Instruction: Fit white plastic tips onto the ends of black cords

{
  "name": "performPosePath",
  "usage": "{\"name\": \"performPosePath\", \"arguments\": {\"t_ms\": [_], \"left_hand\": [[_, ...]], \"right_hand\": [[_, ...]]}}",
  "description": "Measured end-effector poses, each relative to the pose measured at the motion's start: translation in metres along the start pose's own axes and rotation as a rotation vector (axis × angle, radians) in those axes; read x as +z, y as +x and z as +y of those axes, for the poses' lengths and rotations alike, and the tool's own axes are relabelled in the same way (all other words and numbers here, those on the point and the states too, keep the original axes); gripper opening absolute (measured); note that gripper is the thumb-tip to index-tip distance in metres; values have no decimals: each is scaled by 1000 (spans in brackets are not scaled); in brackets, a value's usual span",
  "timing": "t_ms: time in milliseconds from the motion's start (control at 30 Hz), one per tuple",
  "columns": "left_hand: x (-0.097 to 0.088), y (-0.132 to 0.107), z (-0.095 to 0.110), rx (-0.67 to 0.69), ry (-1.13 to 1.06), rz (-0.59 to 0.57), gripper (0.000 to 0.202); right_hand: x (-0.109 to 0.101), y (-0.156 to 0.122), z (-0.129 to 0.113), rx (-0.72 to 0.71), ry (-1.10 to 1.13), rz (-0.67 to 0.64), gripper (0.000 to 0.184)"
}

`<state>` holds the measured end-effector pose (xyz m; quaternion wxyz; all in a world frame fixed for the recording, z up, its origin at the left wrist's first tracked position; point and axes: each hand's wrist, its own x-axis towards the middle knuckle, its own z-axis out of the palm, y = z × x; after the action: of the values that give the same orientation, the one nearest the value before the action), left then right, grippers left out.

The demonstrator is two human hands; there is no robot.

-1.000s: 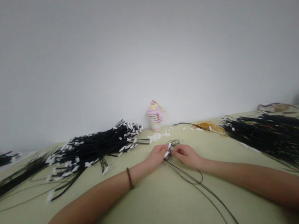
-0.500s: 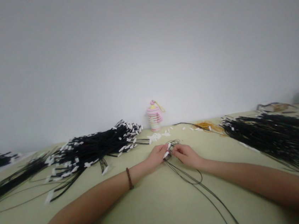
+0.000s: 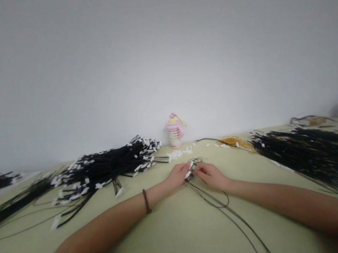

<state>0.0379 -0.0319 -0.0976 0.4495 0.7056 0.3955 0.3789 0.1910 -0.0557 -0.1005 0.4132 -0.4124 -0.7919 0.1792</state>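
Both hands [image 3: 178, 175] [image 3: 211, 175] — likely closed grip — cord [image 3: 209, 200]

The bottle [image 3: 175, 133] is coloured pink and white, banded with thin stripes and capped in yellow. Left of it, a cord bundle [image 3: 109, 167] is seen in black, flecked with white. Right of it, rubber bands [image 3: 234, 141] are shown in orange-yellow. In front of it, thin cords [image 3: 213, 202] are black, a tag [image 3: 188, 174] white, a bracelet [image 3: 146, 201] brown, and the table [image 3: 174, 238] pale yellow-green.
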Motion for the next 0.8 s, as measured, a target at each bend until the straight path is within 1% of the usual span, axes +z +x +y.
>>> {"name": "performPosePath", "arguments": {"t_ms": [433, 800], "left_hand": [[0, 0, -2, 42, 21, -27, 41], [-1, 0, -2, 101, 94, -50, 40]], "right_hand": [[1, 0, 2, -8, 6, -23, 16], [1, 0, 2, -14, 0, -24, 16]]}}
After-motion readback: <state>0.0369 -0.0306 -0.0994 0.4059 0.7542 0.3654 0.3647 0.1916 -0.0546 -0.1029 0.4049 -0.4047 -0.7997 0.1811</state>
